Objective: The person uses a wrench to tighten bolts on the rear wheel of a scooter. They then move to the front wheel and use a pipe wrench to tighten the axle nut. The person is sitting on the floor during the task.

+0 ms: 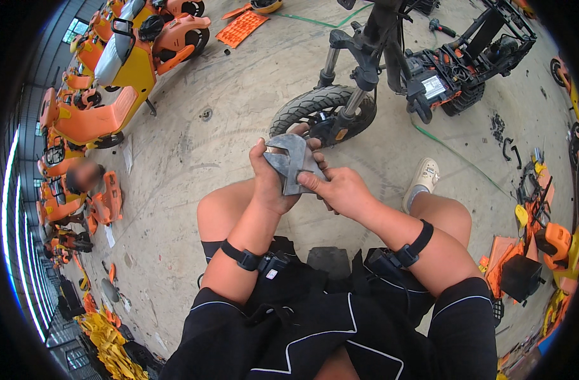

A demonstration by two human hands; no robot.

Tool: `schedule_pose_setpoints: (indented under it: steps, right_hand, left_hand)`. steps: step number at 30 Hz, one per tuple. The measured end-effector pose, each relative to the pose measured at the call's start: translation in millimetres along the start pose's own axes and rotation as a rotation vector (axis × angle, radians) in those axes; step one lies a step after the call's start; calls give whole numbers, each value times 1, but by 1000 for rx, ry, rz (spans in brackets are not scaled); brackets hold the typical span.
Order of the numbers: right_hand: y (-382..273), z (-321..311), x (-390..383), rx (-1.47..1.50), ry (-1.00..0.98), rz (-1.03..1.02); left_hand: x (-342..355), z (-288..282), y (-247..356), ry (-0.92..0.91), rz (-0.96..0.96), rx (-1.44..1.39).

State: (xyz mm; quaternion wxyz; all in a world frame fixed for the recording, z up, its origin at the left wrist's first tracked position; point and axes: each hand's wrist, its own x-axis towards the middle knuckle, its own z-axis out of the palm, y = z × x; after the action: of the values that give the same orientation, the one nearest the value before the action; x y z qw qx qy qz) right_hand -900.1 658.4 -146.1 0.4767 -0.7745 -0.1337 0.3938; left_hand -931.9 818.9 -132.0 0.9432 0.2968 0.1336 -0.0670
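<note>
Both my hands hold a grey metal piece out in front of my knees. It has a rounded, hook-like end with a notch, and a flat squarish part below. My left hand is wrapped round its left side, thumb up along the edge, with fingers partly hidden behind it. From the right, my right hand grips the lower flat part, its thumb pressed on the front face. Just beyond my hands stands the front wheel of a stripped scooter frame; the piece appears apart from it.
Orange and yellow scooters stand in rows at the left, and a person is among them. Loose orange panels and a black box lie at the right. A green hose crosses the concrete floor. A power tool lies at the back.
</note>
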Motion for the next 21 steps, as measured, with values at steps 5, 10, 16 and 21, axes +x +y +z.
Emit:
schedule_pose_setpoints:
  steps: [5,10,16,21]
  right_hand:
    - [2,3,2,30,7,-4]
    - [8,4,3,303,-73,-7]
    - [1,-2,-1,170,-76,34]
    - [-8,-8,-7,139,-100,71]
  left_hand:
    - [1,-1,0,31,-13,27]
    - [1,-2,2,10,-8,60]
    - [-2,1,-1,-8,9,69]
    - [-1,0,-5,10,-10,65]
